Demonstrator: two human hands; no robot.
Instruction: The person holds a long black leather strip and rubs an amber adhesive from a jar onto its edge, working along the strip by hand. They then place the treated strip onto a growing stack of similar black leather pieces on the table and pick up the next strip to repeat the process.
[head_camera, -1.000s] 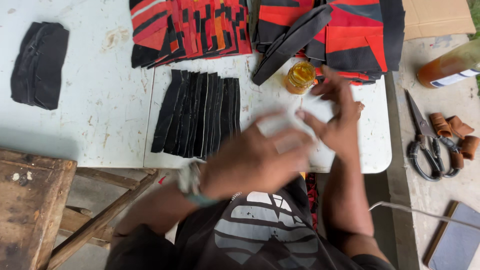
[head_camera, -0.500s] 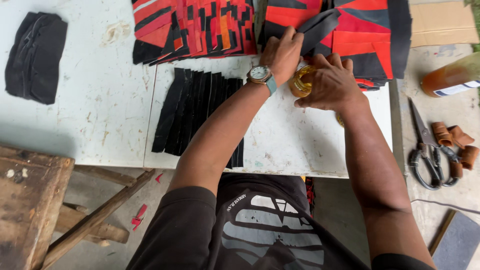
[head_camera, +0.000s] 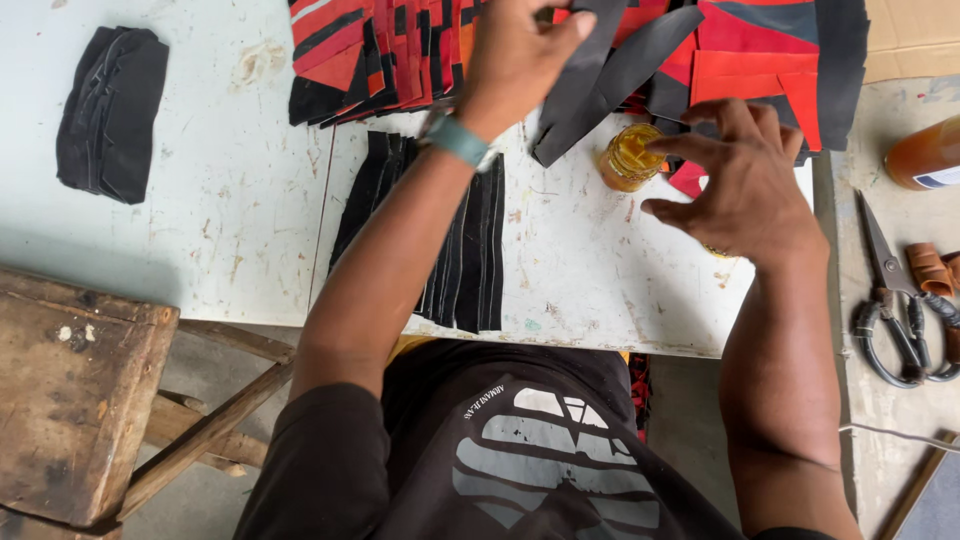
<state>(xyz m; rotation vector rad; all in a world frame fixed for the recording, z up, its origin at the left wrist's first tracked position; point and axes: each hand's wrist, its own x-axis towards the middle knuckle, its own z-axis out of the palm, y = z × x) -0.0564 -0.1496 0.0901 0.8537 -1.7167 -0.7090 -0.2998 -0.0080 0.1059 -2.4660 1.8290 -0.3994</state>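
My left hand reaches over the white worktable and grips the top of some long black strips that lie across a red and black pile. My right hand hovers with its fingers spread just right of a small open jar of yellow glue, holding nothing that I can see. A fan of black strips lies under my left forearm. Overlapping red and black cut pieces sit at the far edge, and larger red panels lie behind the jar.
A folded black stack rests at the far left of the table. Scissors, small brown pieces and an orange bottle lie on the grey surface at the right. A worn wooden stool stands at lower left.
Both hands came away from the jar. My left hand rose to the black strips and took hold of them. My right hand slid right and opened its fingers.
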